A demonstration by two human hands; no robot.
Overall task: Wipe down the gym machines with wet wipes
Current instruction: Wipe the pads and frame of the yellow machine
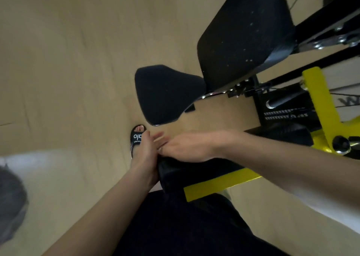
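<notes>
Fingers (158,137) of both hands meet just above the near pad's top edge, blurred; the left hand (145,154) rises from the lower left with its fingers together and only slightly bent, its side against the pad's left corner; the right hand (185,148) reaches in from the right, palm down on the pad, its fingers loosely curled toward the left hand's; whether they pinch anything I cannot tell, and no wipe can be made out between them.

Floor (68,61), pale tan, fills most of the view; on it stands the machine (321,107), its frame black and yellow, running from the upper right corner down toward the middle; a large black back pad (245,34) tilts up at the upper right, flecked with pale spots; a black seat (167,94) sits just below and left of it, the two nearly touching at the seat's right edge; the near pad (175,170), black, sits on a yellow bar (220,185) close to the person's body; dark clothing (175,226) covers the bottom centre; a foot in a black sandal (137,137) with white lettering stands on the floor just below the seat, partly behind the left hand; a blurred grey and white shape (11,197) lies at the left edge.
</notes>
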